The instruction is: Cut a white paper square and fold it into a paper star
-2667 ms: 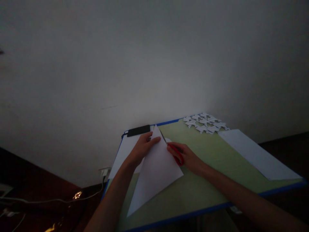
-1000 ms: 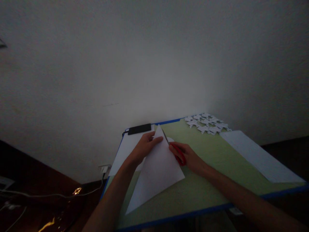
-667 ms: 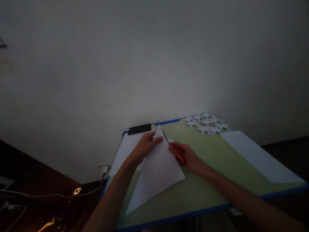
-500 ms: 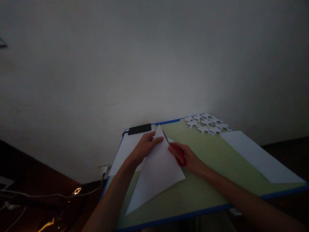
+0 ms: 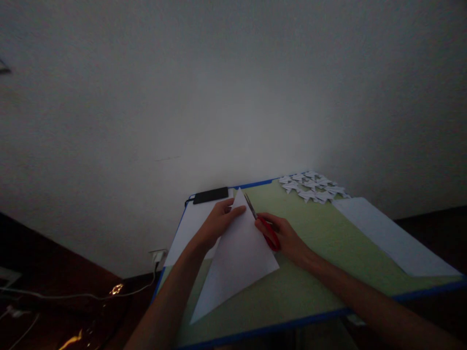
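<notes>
Pinching the white paper triangle point(image 5: 241, 262) near its far tip, the left hand point(image 5: 219, 221) probably steadies it over the green tabletop's point(image 5: 310, 277) left half; the right hand point(image 5: 286, 238) grips red-handled scissors point(image 5: 269, 234), seemingly angled to follow the paper's right edge.
</notes>
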Available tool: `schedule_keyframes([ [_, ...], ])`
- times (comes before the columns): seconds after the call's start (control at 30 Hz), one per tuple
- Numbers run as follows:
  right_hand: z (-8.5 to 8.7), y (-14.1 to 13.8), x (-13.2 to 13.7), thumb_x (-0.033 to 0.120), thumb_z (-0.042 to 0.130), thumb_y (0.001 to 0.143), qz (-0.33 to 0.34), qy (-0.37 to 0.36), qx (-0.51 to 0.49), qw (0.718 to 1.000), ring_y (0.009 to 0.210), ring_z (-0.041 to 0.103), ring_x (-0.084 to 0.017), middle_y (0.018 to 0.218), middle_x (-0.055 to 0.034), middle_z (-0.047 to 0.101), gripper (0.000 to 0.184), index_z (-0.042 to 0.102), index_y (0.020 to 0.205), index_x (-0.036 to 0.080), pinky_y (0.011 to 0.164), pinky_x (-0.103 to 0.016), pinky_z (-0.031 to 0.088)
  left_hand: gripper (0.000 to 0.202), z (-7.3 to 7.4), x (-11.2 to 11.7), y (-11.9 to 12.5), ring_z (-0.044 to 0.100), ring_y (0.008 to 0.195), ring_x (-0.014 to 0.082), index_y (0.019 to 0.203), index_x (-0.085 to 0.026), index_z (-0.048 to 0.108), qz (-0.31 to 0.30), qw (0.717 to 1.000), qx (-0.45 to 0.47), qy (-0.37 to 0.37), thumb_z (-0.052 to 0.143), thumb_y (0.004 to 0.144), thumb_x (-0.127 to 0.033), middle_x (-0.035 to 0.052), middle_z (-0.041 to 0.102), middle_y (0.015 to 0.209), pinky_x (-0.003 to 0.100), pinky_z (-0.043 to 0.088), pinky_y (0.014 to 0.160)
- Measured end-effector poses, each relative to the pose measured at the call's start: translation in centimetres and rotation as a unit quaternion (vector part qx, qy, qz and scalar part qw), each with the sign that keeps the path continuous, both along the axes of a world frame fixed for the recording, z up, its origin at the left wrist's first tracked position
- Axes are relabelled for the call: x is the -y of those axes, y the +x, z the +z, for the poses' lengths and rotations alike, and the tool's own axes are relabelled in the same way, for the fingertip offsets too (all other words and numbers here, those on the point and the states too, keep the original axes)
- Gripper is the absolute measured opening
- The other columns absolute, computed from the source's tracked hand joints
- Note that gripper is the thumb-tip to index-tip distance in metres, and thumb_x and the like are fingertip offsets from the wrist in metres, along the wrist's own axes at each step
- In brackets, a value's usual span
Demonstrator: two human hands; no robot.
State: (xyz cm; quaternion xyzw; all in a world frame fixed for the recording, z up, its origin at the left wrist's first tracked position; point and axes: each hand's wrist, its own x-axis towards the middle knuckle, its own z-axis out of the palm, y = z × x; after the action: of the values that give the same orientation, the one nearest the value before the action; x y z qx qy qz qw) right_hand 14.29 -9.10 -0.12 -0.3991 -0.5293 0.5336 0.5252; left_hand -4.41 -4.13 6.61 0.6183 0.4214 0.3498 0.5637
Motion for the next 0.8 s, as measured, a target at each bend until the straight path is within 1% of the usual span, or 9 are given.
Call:
schedule_keyframes([
  [0.07, -0.1, 0.1, 0.0, 0.066, 0.077, 0.080, -0.006, -0.010, -0.010, 1.000, 0.068, 0.058, -0.016, 0.083, -0.0032, 0.070, 0.052, 0.076, 0.103, 0.020, 0.058, -0.028, 0.045, 0.039, 0.1, 0.1, 0.1, 0.074, 0.072, 0.0226, 0.107, -0.015, 0.075, 0.007, 1.000, 0.011, 0.000, 0.077, 0.082, -0.045, 0.0118, 0.080, 0.093, 0.032, 0.057, 0.066],
  [0.17, 0.1, 0.2, 0.0, 0.065, 0.078, 0.079, -0.001, -0.021, -0.017, 1.000, 0.067, 0.056, -0.015, 0.083, -0.0025, 0.069, 0.058, 0.075, 0.116, 0.020, 0.056, -0.027, 0.042, 0.038, 0.2, 0.2, 0.2, 0.073, 0.074, 0.0214, 0.107, -0.015, 0.076, 0.020, 0.999, 0.021, 0.019, 0.074, 0.086, -0.046, 0.0111, 0.079, 0.094, 0.030, 0.056, 0.068],
  [0.23, 0.3, 0.3, 0.1, 0.065, 0.078, 0.079, 0.003, -0.025, -0.028, 0.999, 0.070, 0.057, -0.016, 0.087, -0.0032, 0.069, 0.063, 0.073, 0.123, 0.020, 0.057, -0.026, 0.041, 0.037, 0.2, 0.2, 0.2, 0.072, 0.075, 0.0209, 0.105, -0.014, 0.077, 0.024, 0.999, 0.023, 0.037, 0.075, 0.085, -0.046, 0.0107, 0.079, 0.094, 0.030, 0.055, 0.069],
  [0.33, 0.7, 0.4, 0.3, 0.065, 0.079, 0.078, 0.003, -0.030, -0.036, 0.999, 0.073, 0.057, -0.016, 0.092, -0.0044, 0.069, 0.068, 0.072, 0.128, 0.020, 0.058, -0.026, 0.040, 0.039, 0.0, 0.0, 0.1, 0.071, 0.077, 0.0218, 0.101, -0.014, 0.078, 0.034, 0.998, 0.017, 0.053, 0.078, 0.083, -0.048, 0.0104, 0.079, 0.093, 0.030, 0.055, 0.069],
  [0.43, 1.0, 0.6, 0.5, 0.065, 0.078, 0.079, 0.013, -0.018, -0.015, 1.000, 0.073, 0.057, -0.015, 0.095, -0.0045, 0.067, 0.070, 0.072, 0.131, 0.020, 0.058, -0.026, 0.040, 0.041, -0.1, -0.2, 0.0, 0.071, 0.076, 0.0224, 0.099, -0.014, 0.078, 0.049, 0.997, 0.017, 0.053, 0.080, 0.080, -0.050, 0.0099, 0.078, 0.090, 0.030, 0.054, 0.068],
  [0.57, 1.2, 0.7, 0.6, 0.063, 0.079, 0.079, 0.018, -0.007, 0.012, 1.000, 0.079, 0.061, -0.017, 0.101, -0.0059, 0.067, 0.066, 0.073, 0.129, 0.021, 0.062, -0.027, 0.044, 0.040, -0.2, -0.1, 0.0, 0.070, 0.073, 0.0209, 0.095, -0.013, 0.079, 0.047, 0.997, 0.031, 0.049, 0.083, 0.078, -0.049, 0.0095, 0.078, 0.089, 0.029, 0.052, 0.065],
  [0.7, 1.0, 0.7, 0.4, 0.063, 0.080, 0.077, 0.010, -0.025, 0.000, 1.000, 0.074, 0.061, -0.018, 0.092, -0.0055, 0.071, 0.069, 0.072, 0.131, 0.020, 0.060, -0.028, 0.044, 0.039, -0.3, 0.0, 0.1, 0.070, 0.073, 0.0208, 0.093, -0.013, 0.078, 0.030, 0.998, 0.026, 0.039, 0.083, 0.078, -0.049, 0.0104, 0.078, 0.089, 0.029, 0.052, 0.066],
  [0.8, 1.0, 0.6, 0.3, 0.063, 0.079, 0.077, 0.004, -0.028, 0.002, 1.000, 0.070, 0.059, -0.016, 0.088, -0.0047, 0.071, 0.067, 0.073, 0.128, 0.020, 0.057, -0.027, 0.042, 0.038, -0.4, 0.0, 0.1, 0.070, 0.069, 0.0194, 0.090, -0.013, 0.077, 0.020, 0.999, 0.017, 0.032, 0.082, 0.078, -0.049, 0.0099, 0.077, 0.087, 0.028, 0.051, 0.062],
])
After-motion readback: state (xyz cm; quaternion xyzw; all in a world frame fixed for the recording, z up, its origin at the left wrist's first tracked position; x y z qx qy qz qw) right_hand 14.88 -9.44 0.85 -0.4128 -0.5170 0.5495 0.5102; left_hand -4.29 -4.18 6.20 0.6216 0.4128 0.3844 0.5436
